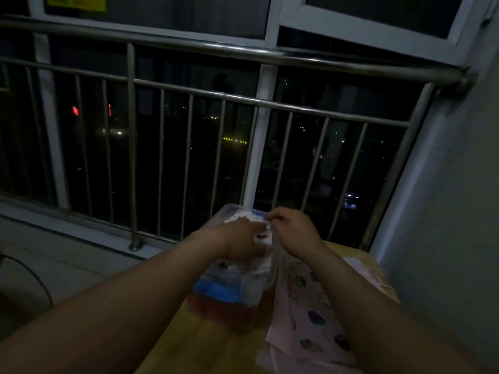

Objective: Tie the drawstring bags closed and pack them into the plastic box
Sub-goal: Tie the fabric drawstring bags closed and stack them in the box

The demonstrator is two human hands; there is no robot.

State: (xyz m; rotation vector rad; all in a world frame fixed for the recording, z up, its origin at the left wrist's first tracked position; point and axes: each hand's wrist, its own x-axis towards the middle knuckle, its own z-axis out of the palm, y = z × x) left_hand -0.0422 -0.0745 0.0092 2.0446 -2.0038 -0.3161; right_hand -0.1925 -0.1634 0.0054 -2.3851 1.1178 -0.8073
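The scene is dim. A clear plastic box with a blue band stands on a wooden table. Over its open top both hands hold a white patterned drawstring bag. My left hand grips the bag's gathered top from the left. My right hand pinches the white drawstring at the bag's right side. A pink drawstring bag with small coloured prints lies flat on the table, right of the box and partly under my right forearm.
A steel railing and a dark window stand right behind the table. A grey wall closes in the right side. More pale cloth lies at the table's far right. Floor and a dark cable are at the left.
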